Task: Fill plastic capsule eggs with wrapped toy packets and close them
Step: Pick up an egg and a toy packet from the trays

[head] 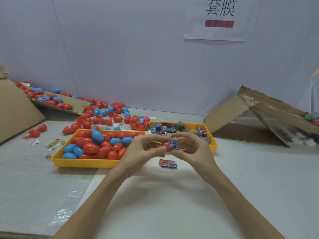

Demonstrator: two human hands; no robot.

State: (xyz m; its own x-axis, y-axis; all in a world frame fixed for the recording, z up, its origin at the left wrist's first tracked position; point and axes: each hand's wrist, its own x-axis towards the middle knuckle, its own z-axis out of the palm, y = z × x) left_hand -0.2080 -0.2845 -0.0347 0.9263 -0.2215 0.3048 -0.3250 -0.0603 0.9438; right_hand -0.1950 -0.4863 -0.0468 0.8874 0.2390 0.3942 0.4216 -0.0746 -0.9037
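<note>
Hands meet low over the counter (172,195): the left hand (145,149) pinches a red egg (165,146), and the right hand (191,149) pinches a blue packet (173,144) against it. The packet looks bulky for the opening; pushed in crooked, it could catch on the rim or spring out and stop the egg closing. Fingers hide most of the glossy red egg. The packet is crinkled and printed.
</note>
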